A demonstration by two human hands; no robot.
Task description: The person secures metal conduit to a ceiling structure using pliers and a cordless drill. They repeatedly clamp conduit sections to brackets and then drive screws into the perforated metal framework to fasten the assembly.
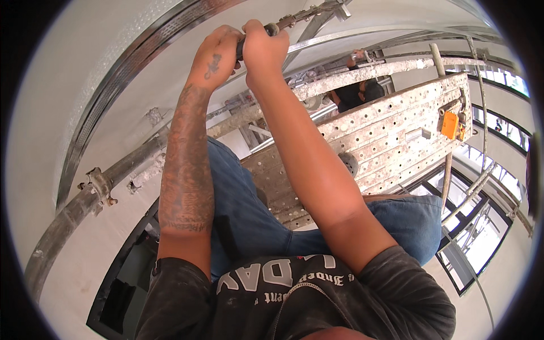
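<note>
Both of my arms reach up and forward to the top of the view. My left hand (218, 54) is closed, its fingers curled round the dark handle of a tool (241, 49); most of the tool is hidden by the hands. Pressed close beside it, my right hand (265, 48) is also closed on the dark-handled tool. A rounded metal part (272, 28) shows past the right fingers. Just beyond, a metal bracket (309, 14) with several small fasteners meets a slanting metal strut (317, 28). Left of the hands curves a shiny perforated metal channel (127, 62).
A scaffold tube (62, 221) with a rusty clamp (101, 186) crosses on the left. Perforated, plaster-spattered scaffold planks (362, 139) lie below my legs. An orange object (450, 125) sits at their right end. Another person (357, 96) works beyond the planks. Windows (476, 238) stand at the right.
</note>
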